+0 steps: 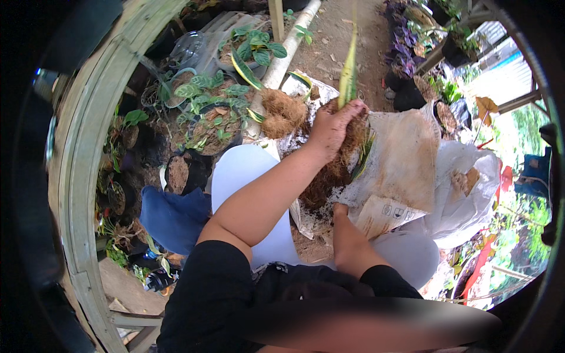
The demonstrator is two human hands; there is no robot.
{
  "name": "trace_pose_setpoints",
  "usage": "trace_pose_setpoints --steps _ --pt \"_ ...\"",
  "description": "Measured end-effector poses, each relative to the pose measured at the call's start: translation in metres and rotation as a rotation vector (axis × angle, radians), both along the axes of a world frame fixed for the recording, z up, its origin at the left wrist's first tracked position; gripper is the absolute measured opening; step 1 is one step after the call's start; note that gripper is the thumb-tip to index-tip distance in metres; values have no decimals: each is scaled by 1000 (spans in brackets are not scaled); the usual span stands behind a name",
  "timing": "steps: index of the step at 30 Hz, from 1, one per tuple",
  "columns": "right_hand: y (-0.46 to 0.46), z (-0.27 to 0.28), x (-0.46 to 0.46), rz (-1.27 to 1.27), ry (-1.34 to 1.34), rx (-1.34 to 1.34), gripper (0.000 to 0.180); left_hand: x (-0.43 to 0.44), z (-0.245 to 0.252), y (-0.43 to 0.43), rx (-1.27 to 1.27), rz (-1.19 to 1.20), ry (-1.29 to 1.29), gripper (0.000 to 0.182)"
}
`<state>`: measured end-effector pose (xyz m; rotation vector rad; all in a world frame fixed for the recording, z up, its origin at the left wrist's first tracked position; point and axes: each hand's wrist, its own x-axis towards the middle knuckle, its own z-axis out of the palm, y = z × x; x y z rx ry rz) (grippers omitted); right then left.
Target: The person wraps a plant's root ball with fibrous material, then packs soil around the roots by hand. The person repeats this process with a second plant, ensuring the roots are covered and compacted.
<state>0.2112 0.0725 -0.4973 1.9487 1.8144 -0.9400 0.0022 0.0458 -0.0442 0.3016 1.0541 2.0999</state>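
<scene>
My left hand (333, 125) is closed around the base of a yellow-edged snake plant (348, 75), its leaf pointing up. Brown fibrous roots or coir hang below the fingers. Another variegated leaf (364, 156) lies just right of them. My right hand (340, 209) reaches into dark fibrous potting mix (318, 189) flecked with white bits; its fingers are hidden. The mix lies on an opened woven sack (399, 154) between my knees. Clumps of brown coir fiber (282, 114) rest at the sack's upper left, beside more variegated leaves (301, 82).
Potted leafy plants (216, 128) crowd the left side, near a pale pole (289, 48). A blue cloth (176, 218) lies by my left knee. On the right are a translucent plastic bag (468, 189) and black grow bags (408, 95). A wooden rail (79, 176) curves along the left.
</scene>
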Motion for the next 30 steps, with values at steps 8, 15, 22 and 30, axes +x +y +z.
trace_pose_setpoints --steps 8,15,22,30 --pt "11 -47 -54 -345 352 -110 50 -12 -17 9 -74 -77 101 27" --pt "14 5 -88 -1141 820 -557 62 -6 -12 15 -175 -55 341 37" --pt "13 51 -88 -1210 756 -526 68 -10 -3 12 -207 13 452 43" --pt "16 64 -93 -1104 746 -581 71 -17 -1 4 -163 -72 311 42"
